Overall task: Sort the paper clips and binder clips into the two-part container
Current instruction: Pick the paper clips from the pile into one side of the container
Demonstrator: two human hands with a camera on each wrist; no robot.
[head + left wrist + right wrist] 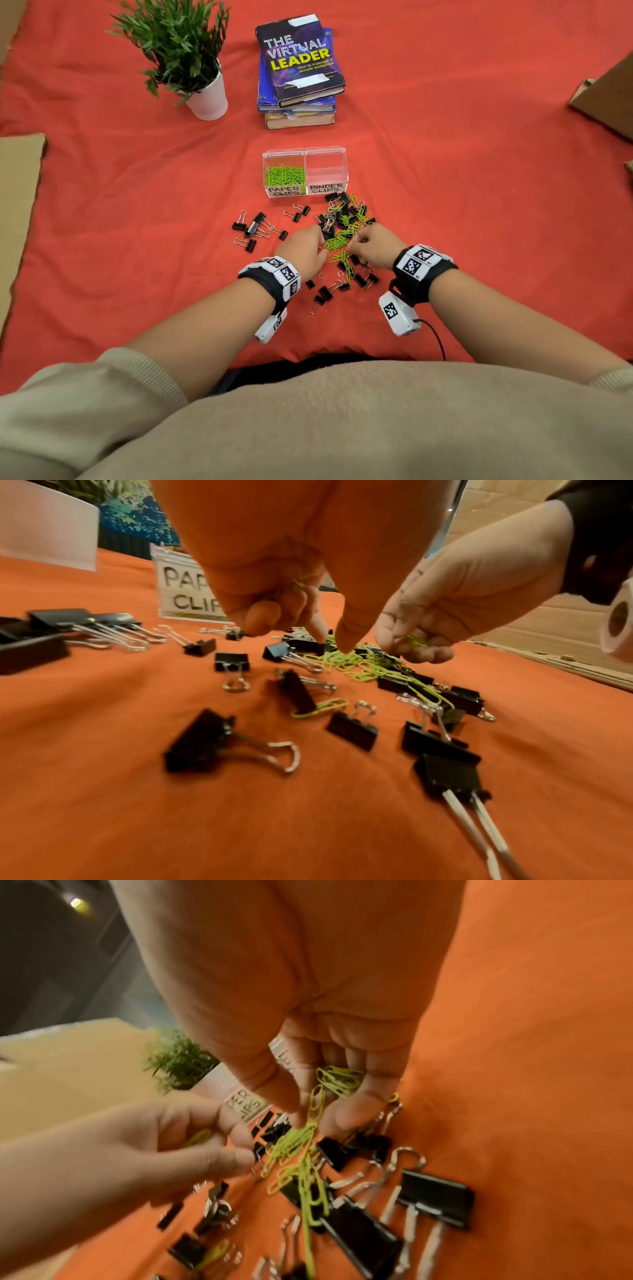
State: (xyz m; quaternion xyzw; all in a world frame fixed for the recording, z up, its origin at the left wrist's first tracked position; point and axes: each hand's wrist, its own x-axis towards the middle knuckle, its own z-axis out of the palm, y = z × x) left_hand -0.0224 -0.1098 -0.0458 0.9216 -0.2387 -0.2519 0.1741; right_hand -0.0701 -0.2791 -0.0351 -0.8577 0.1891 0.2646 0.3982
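Observation:
A clear two-part container (306,149) stands on the red cloth, labelled PAPER CLIPS and BINDER CLIPS. Green paper clips (285,175) lie in its left part; the right part looks bare. In front of it lies a mixed pile of black binder clips (342,214) and green paper clips (337,241). My left hand (306,245) hovers over the pile's left side, fingers curled around a few green clips (198,1138), its fingertips (343,645) at the pile. My right hand (371,245) keeps green clips (339,1080) in its palm and pinches a tangled string of clips (313,1110) rising from the pile.
More binder clips (255,228) lie scattered to the left and others (329,291) near my wrists. A stack of books (298,73) and a potted plant (202,92) stand behind the container. Cardboard (17,178) lies at the left edge and more (606,96) at the right.

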